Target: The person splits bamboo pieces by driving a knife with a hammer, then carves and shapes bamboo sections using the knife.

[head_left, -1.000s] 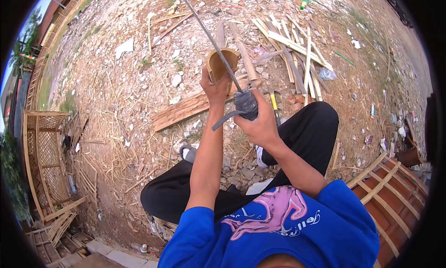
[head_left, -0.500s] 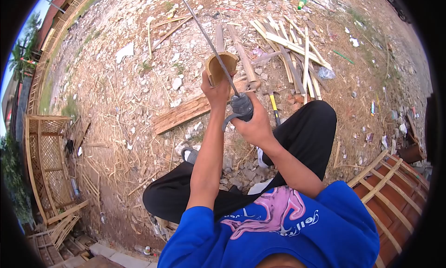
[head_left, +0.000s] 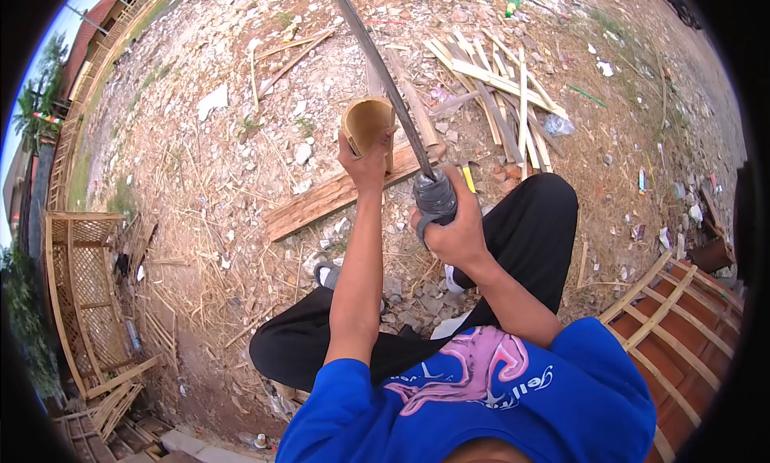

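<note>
My left hand [head_left: 365, 165] grips a split length of bamboo [head_left: 367, 120], its curved hollow side facing me. My fingers wrap its outer edges. In my right hand [head_left: 455, 234] is a machete [head_left: 388, 76], held by a thick handle bound in dark grey wrapping, with a loop of strap hanging by my fingers. Its long dark blade points up and away, just right of the bamboo, and runs past the top of the view. Below both hands lies a rough wooden plank [head_left: 321, 202]. A hammer [head_left: 468, 179] with a yellow handle is partly hidden behind my right hand.
Several wood strips [head_left: 513, 86] are piled beyond my right knee. Bamboo lattice frames stand at the left [head_left: 84, 303] and lower right [head_left: 674, 343]. Stones, straw and litter cover the ground. A green bottle [head_left: 512, 7] lies far off.
The machete has swung from across the bamboo's opening to its right side, and its blade looms larger. My right hand shifted slightly right and down; the bamboo moved a little left.
</note>
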The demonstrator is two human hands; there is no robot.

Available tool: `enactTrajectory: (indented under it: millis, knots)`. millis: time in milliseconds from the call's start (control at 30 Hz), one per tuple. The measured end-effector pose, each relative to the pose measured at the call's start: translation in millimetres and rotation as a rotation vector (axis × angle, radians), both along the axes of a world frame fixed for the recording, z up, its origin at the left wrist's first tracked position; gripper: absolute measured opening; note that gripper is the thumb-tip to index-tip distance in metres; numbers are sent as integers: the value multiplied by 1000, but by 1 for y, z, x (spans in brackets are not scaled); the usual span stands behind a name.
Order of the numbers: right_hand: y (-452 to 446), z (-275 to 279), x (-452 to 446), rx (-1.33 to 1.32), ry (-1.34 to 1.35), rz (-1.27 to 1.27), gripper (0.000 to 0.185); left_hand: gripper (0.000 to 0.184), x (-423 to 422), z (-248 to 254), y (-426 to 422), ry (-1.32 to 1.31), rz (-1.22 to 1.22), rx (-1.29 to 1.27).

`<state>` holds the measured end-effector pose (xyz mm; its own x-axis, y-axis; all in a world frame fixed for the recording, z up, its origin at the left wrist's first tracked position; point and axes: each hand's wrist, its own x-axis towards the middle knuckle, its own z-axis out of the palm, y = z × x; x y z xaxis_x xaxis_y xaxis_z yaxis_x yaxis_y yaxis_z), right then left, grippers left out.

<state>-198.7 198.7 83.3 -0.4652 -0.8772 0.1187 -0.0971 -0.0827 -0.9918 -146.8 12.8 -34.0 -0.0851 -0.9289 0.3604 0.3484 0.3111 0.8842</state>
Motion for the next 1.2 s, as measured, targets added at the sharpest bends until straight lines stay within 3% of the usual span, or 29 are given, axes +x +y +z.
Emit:
enactTrajectory:
  millis: [133,233,333,633,1100,1200]
  knots:
    - [-9,4,1,29,-22,-43,37,40,-1,-4,2,21,-7,-11]
    - [-16,-12,1,61,-30,-2,39,40,3,-12,3,-133,57,-80]
    - [-18,-16,4,55,-40,8,39,40,0,-10,7,15,-65,21]
    - [-22,-10,6,56,1,-6,39,37,0,1,16,-119,4,-34]
    - [-25,-11,5,60,12,-18,42,36,1,8,20,-61,-35,-32]
    - [-25,-11,4,59,15,-24,42,34,-4,15,22,79,-26,35]
